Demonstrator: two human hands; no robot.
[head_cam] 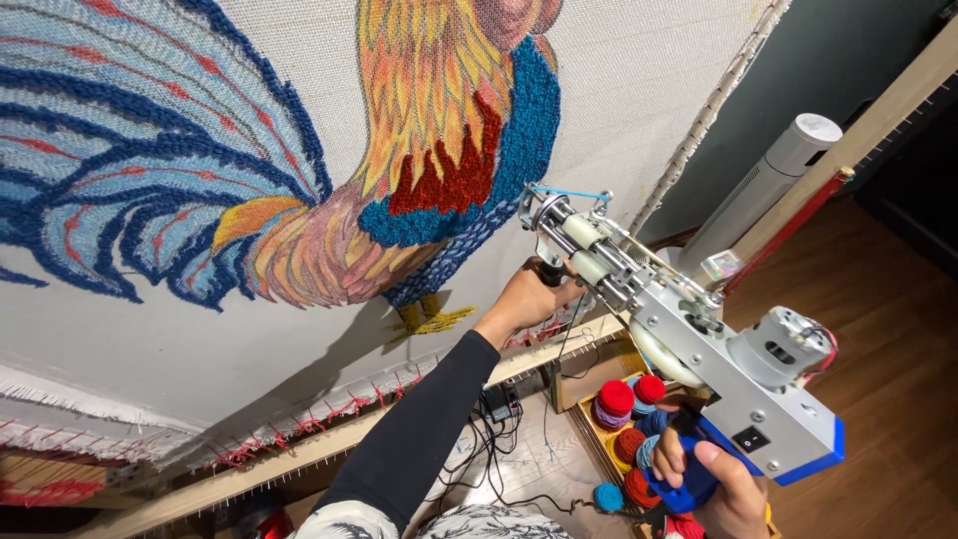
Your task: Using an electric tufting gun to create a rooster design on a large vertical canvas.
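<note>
You are holding a tufting gun [689, 329] with both hands, its silver metal body running from your right hand up toward your left. Your left hand [527, 297] is reaching forward on an arm in a black sleeve [419, 429], its fingers curled tight around the gun's black front grip just beneath the nose. Your right hand [714, 489] is sitting low and close to you, wrapped shut around the blue rear handle, with the fingers folded over it and the blue-edged housing lying just above your knuckles. A grey round motor [783, 349] is sticking up from the gun's top, just above and ahead of your right hand.

The gun's nose is pointing at the stretched backing cloth [619, 90] just beyond your left hand; whether the tip is touching the cloth you cannot tell from here. A strand of blue yarn [569, 191] is running across the nose. Above and to the left of your left hand, a tufted rooster [299, 150] is filling the cloth, with blue tail feathers, an orange neck and a red and blue breast.

Below your left hand, the wooden frame rail [329, 439] is crossing under the cloth. Between your two hands, lower down, balls of red, blue and purple yarn [624, 404] are sitting in a wooden box on the floor. Well beyond your right hand, a white tower fan [768, 180] is standing.
</note>
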